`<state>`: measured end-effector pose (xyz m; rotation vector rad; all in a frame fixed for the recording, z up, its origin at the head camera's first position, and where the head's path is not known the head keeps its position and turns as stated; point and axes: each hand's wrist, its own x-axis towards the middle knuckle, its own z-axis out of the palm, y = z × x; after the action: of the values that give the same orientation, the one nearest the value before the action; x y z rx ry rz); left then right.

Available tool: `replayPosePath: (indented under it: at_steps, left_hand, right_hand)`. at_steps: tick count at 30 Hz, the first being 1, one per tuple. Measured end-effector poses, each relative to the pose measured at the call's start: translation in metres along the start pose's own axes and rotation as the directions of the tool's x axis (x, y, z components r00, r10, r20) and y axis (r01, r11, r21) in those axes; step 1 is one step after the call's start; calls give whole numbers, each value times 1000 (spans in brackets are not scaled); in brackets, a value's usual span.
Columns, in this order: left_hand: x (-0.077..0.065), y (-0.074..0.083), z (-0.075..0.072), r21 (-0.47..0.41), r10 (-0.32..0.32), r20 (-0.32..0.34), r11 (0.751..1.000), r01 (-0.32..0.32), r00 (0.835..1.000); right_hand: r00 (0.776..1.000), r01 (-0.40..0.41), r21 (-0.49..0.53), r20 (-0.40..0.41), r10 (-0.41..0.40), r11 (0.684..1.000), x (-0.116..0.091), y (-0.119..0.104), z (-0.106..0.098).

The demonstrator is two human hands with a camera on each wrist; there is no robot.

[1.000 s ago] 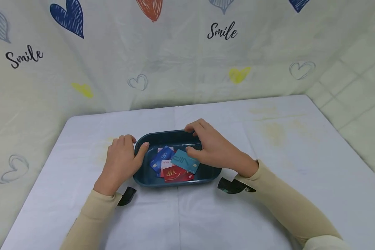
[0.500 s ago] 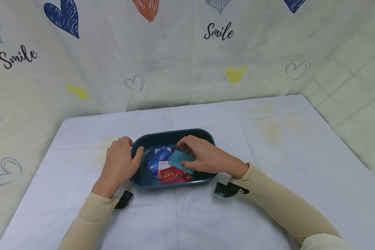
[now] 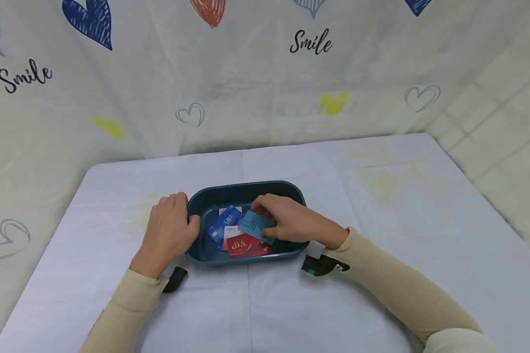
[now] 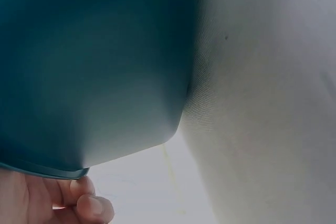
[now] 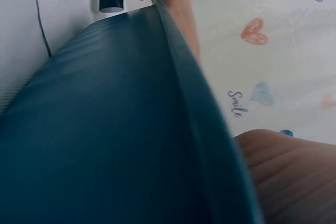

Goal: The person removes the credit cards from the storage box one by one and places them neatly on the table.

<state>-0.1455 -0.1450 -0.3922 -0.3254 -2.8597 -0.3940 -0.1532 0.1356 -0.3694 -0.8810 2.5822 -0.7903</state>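
A dark teal oblong tray (image 3: pixel 216 260) with rounded corners stands on the table with several plastic cards in it. My left hand (image 3: pixel 165 235) holds its left end, thumb at the rim; curled fingertips (image 4: pixel 97 208) show under the rim in the left wrist view. My right hand (image 3: pixel 291 219) reaches over the tray's right side and pinches a light teal card (image 3: pixel 252 224), thumb at its near edge and fingers at the far edge. Under and beside it lie a blue VIP card (image 3: pixel 224 225), a pink-white card (image 3: pixel 231 231) and a red VIP card (image 3: pixel 246 247).
A white cloth (image 3: pixel 357 304) with faint yellowish stains covers the table. Behind it hangs a pale curtain (image 3: pixel 247 73) printed with hearts and "Smile". A black wrist-camera mount (image 3: pixel 175 280) sits at the left cuff, another black mount (image 3: pixel 322 265) at the right one.
My right hand has come down from the tray's far right rim onto the light teal card, its fingers closing at the card's edges. The left hand stays at the tray's left end.
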Motion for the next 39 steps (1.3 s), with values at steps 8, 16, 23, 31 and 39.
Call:
replayPosePath:
  at_steps: [8,16,23,31,39]
  left_hand:
    - [0,-1,-4,10,22,81,1000,-23,996]
    - [1,-4,-5,-12,16,150,1000,-15,988]
    - [2,-3,-5,-11,-2,173,1000,4,985]
    - [2,-2,-4,-20,-8,165,1000,11,986]
    - [2,-1,-5,-28,-19,170,999,25,985]
  right_hand:
    - [999,-44,-53,28,46,998,1,-3,5]
    - [997,-58,-134,34,63,989,2,-5,7]
    - [992,-97,-169,61,108,981,3,-5,9]
    - [992,-90,-178,66,103,980,1,-6,10]
    - [991,-94,-165,75,108,982,1,-8,10]
